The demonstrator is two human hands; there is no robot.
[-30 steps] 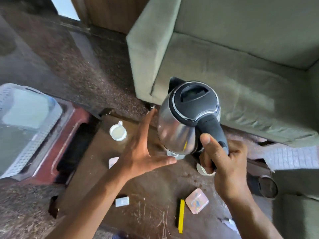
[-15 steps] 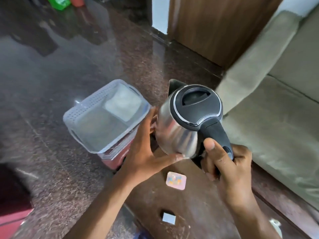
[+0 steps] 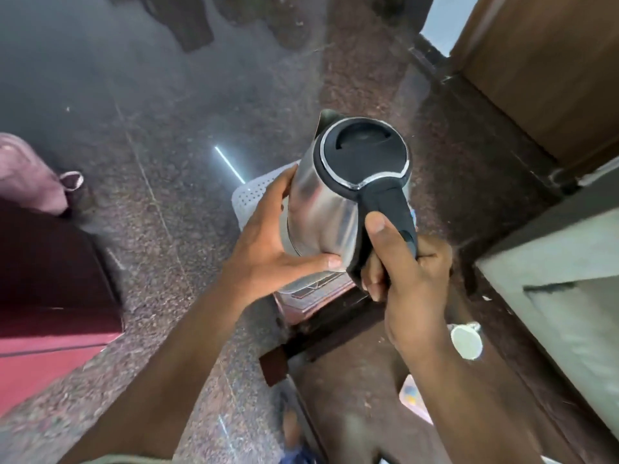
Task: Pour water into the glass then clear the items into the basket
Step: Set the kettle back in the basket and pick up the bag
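Observation:
A steel kettle (image 3: 321,209) with a black lid hangs above the white perforated basket (image 3: 254,195), hiding most of it. My right hand (image 3: 402,272) grips the kettle's black handle. My left hand (image 3: 268,246) cups the kettle's steel side, fingers spread along it and thumb under its lower edge. A white cup (image 3: 466,339) stands on the brown table (image 3: 361,380) at the right. The glass is not in sight.
The basket sits on a reddish-brown stool (image 3: 318,299) beside the table. A pale coaster (image 3: 410,395) lies on the table near my right arm. A green sofa (image 3: 562,296) is at the right, a wooden door (image 3: 549,68) at top right, and maroon furniture (image 3: 50,296) at the left.
Both hands have carried the kettle leftward from over the table to above the basket. My left hand moved from open beside the kettle to cupping its side.

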